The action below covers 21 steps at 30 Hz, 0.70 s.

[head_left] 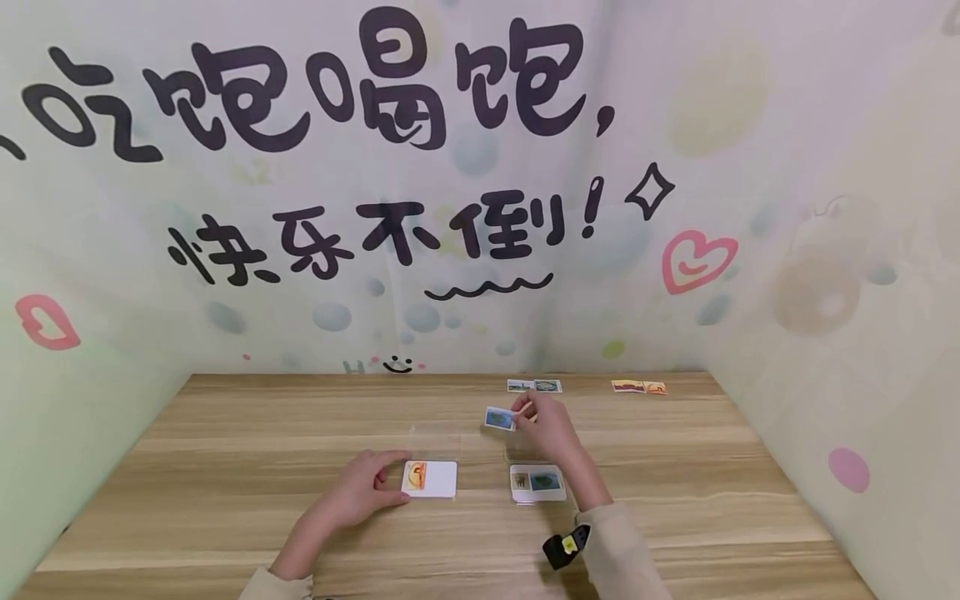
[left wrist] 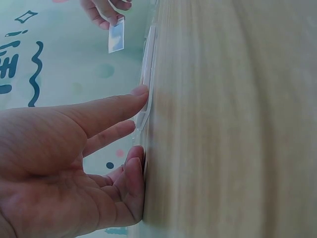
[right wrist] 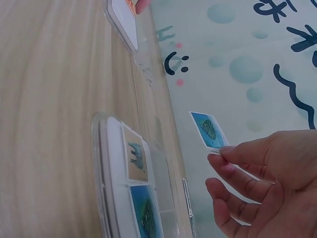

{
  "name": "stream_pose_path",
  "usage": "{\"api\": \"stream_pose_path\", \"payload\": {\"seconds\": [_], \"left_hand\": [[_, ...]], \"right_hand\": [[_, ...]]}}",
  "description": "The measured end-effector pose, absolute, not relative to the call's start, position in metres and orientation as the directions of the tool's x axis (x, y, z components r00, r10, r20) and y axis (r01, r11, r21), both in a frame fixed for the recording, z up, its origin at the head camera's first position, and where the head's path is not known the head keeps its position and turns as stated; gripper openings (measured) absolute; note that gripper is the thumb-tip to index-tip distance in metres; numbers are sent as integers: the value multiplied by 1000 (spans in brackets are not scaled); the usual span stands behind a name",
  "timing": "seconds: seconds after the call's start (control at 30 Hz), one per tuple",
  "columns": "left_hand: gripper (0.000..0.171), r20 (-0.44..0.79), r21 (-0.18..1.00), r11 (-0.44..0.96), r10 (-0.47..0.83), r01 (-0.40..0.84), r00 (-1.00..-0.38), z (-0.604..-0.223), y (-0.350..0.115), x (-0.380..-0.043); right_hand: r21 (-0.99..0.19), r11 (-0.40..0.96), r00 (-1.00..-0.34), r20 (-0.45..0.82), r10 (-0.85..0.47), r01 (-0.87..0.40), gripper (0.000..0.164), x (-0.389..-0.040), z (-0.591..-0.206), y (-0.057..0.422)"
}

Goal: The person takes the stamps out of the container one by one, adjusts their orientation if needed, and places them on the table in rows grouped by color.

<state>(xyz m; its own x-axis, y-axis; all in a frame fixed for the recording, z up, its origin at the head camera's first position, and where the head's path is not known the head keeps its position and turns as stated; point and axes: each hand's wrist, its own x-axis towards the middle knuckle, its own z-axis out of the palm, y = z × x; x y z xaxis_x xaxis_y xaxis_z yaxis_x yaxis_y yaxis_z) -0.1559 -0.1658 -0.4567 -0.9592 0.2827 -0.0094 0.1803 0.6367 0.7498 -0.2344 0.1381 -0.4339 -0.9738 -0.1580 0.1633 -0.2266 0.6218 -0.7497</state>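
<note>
My right hand (head_left: 551, 429) pinches a small blue picture stamp (head_left: 498, 418) by one edge, thumb against fingertips, lifted above the table. In the right wrist view that stamp (right wrist: 208, 130) shows a green shape on blue. My left hand (head_left: 358, 492) holds the left end of a clear plastic case (head_left: 442, 480), index finger at its far corner and thumb at the near one. White backing and one orange stamp (head_left: 416, 476) lie in this case. Below my right wrist lies a second clear case (head_left: 537, 493) holding a brown animal stamp (right wrist: 136, 154) and a blue one (head_left: 545, 481).
At the table's far edge lie two bluish stamps (head_left: 534, 386) side by side, and farther right a pair of orange and red stamps (head_left: 639, 387). Behind the wooden table (head_left: 225, 433) hangs a printed cloth (head_left: 337, 317). A black device (head_left: 566, 546) is by the right sleeve.
</note>
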Motion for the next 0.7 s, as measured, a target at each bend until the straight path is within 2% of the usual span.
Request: {"api": "stream_pose_path", "payload": {"seconds": [0.7], "left_hand": [[57, -13, 748, 640, 279, 175, -960, -456, -166, -156]], "right_hand": [[-748, 644, -986, 90, -141, -161, 6, -245, -429, 135]]}}
